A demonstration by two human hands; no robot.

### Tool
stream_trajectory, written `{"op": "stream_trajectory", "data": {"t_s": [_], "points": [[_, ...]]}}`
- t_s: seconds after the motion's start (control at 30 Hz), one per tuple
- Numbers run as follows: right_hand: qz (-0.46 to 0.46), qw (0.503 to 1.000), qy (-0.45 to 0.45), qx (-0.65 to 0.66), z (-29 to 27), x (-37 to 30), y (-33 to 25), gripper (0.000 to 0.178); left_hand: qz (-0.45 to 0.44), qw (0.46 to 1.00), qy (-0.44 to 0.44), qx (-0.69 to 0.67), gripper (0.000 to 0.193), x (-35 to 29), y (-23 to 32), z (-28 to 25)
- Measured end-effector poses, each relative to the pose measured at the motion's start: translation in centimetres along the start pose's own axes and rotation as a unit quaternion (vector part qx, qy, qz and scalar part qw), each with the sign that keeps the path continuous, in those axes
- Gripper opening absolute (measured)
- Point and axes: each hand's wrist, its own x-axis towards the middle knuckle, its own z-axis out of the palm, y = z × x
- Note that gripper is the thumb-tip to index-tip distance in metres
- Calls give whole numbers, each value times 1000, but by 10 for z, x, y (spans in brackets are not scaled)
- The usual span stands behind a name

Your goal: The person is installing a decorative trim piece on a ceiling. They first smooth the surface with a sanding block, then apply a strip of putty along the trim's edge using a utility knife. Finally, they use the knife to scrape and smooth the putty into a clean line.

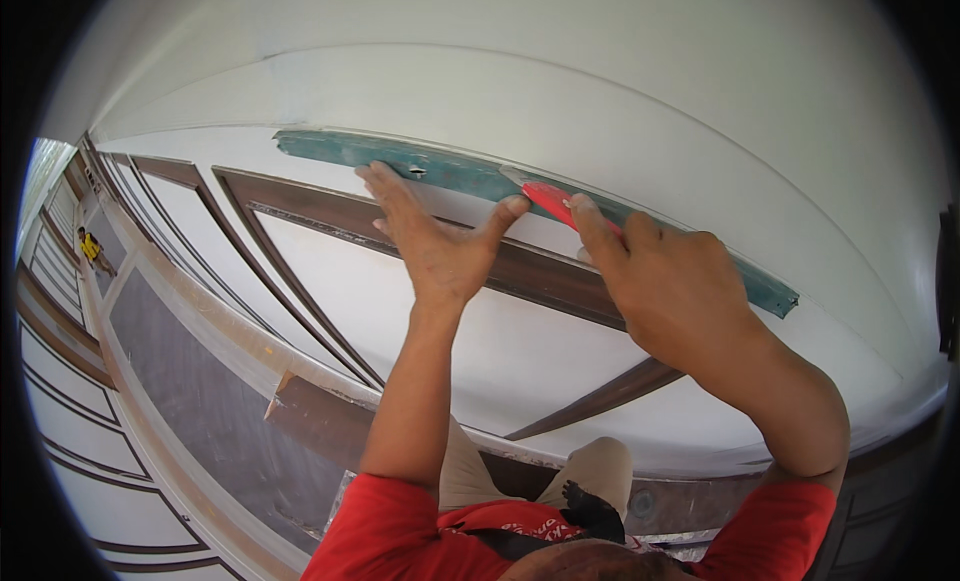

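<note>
A long, narrow green strip (455, 171) with ragged edges and a small hole lies across the white panelled surface in front of me. My right hand (670, 281) is closed around the red handle of a utility knife (550, 199); its short grey blade touches the strip near the middle. Left of it, my left hand (445, 256) is open, fingers and thumb spread. Its fingertips and thumb tip rest at the strip's lower edge, the thumb close to the knife. Whitish dust covers some of the fingers.
Dark brown trim (400, 226) frames the white panels below the strip. A brown board (320, 416) lies at my lower left, beside a long grey floor (200, 361). Far off at the left stands a person in a yellow top (92, 249).
</note>
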Motion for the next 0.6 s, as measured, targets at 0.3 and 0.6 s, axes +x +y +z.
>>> {"op": "stream_trajectory", "data": {"t_s": [0.3,0.6], "points": [[19,998,-5,-63,5,-82,32,56,-2,1000,7,-20,156,0,-6,6],[40,996,3,-82,6,-142,56,53,6,999,24,-24,152,0,-10,8]]}}
